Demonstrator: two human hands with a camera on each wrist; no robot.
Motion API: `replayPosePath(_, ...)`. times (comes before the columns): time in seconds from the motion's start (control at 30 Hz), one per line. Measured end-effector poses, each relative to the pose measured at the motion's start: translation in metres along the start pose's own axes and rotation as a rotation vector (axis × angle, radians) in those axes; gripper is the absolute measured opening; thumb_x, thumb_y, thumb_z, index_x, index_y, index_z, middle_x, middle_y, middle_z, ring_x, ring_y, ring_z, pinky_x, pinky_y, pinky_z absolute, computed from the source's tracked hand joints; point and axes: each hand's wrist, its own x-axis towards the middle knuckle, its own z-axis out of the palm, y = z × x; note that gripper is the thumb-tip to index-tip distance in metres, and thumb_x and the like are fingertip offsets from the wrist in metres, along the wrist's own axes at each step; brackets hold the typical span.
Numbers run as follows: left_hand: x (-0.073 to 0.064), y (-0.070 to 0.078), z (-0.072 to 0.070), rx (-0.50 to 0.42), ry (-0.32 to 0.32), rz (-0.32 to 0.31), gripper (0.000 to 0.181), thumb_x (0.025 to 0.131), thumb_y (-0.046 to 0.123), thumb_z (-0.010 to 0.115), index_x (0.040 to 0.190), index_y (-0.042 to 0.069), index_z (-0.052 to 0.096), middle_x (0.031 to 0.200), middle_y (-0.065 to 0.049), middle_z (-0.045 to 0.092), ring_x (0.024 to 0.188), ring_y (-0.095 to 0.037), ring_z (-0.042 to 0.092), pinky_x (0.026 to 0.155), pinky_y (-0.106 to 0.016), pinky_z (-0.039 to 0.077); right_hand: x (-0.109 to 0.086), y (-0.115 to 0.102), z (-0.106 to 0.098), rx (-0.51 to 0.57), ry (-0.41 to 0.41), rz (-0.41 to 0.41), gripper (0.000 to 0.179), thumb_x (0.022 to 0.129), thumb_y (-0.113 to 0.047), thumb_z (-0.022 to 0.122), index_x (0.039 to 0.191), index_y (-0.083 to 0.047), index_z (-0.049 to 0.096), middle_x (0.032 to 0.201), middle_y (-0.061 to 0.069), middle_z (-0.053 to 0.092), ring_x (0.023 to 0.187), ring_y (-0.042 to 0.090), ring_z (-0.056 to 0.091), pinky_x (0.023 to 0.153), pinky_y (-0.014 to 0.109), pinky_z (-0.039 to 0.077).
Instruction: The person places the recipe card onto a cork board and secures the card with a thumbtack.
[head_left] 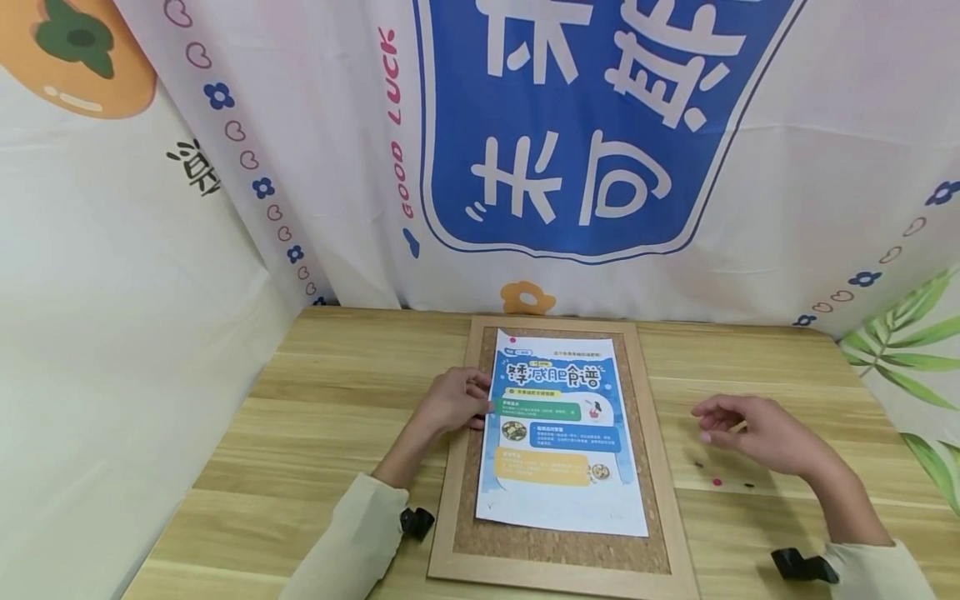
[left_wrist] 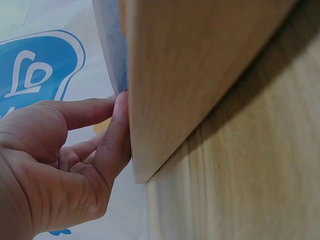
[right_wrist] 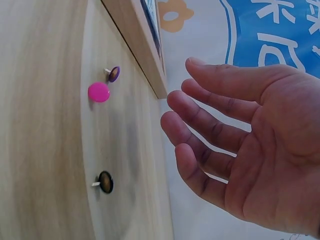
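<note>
1 pin (head_left: 513, 339) tops the poster (head_left: 558, 433) on the corkboard (head_left: 562, 550). Left hand (head_left: 453, 402) pinches its edge; right hand (head_left: 757, 429), empty, hovers near 3 loose pins (right_wrist: 99, 92). Pinning seems underway; next calls for grasping 1.

I have a wooden table (head_left: 322, 400) in front of me, its pale tan top streaked with grain running from left to right. Directly on it, a wood-framed cork board (head_left: 525, 572) lies lengthwise away from me, near the middle. To my right of the board, well clear of its frame, I see three pins: a pink pin (right_wrist: 99, 92), a purple pin (right_wrist: 114, 74) just beside it, and a dark pin (right_wrist: 105, 182) farther off, the last two tipped over with their shafts showing.
</note>
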Motion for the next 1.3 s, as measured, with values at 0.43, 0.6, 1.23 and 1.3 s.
replayPosePath(0.43,0.002,-0.001,0.002,-0.018,-0.009,0.008,0.036,0.096,-0.003,0.074,0.131,-0.002,0.066,0.104,-0.017,0.075,0.077,-0.021,0.076,0.067,-0.032,0.068,-0.018,0.010,0.003,-0.016,0.018,-0.018,0.029,0.097,-0.012,0.079,0.122,0.001,0.073,0.106,0.002,0.076,0.090,-0.006,0.063,0.076,0.021,0.060)
replayPosePath(0.6,0.001,0.000,0.002,-0.019,-0.011,0.008,0.036,0.096,-0.003,0.074,0.131,-0.002,0.066,0.104,-0.017,0.075,0.077,-0.021,0.076,0.067,-0.031,0.068,-0.022,0.012,0.003,-0.008,0.008,-0.006,0.029,0.097,-0.013,0.078,0.123,0.000,0.073,0.107,0.001,0.077,0.091,-0.007,0.064,0.076,0.022,0.060)
replayPosePath(1.23,0.000,0.000,0.001,0.001,-0.001,0.014,0.035,0.095,-0.003,0.075,0.129,-0.002,0.067,0.104,-0.017,0.075,0.078,-0.022,0.075,0.066,-0.031,0.068,-0.037,0.021,0.011,0.084,-0.036,-0.033,0.029,0.097,-0.005,0.076,0.124,0.004,0.071,0.109,0.007,0.075,0.092,-0.006,0.065,0.073,0.021,0.061)
replayPosePath(1.3,0.000,0.000,0.000,0.003,0.003,0.013,0.035,0.095,-0.003,0.075,0.129,-0.002,0.067,0.104,-0.017,0.075,0.078,-0.022,0.075,0.066,-0.031,0.068,-0.038,0.021,0.013,0.093,-0.043,-0.035,0.029,0.096,-0.005,0.076,0.124,0.003,0.071,0.109,0.007,0.074,0.092,-0.006,0.064,0.074,0.021,0.061)
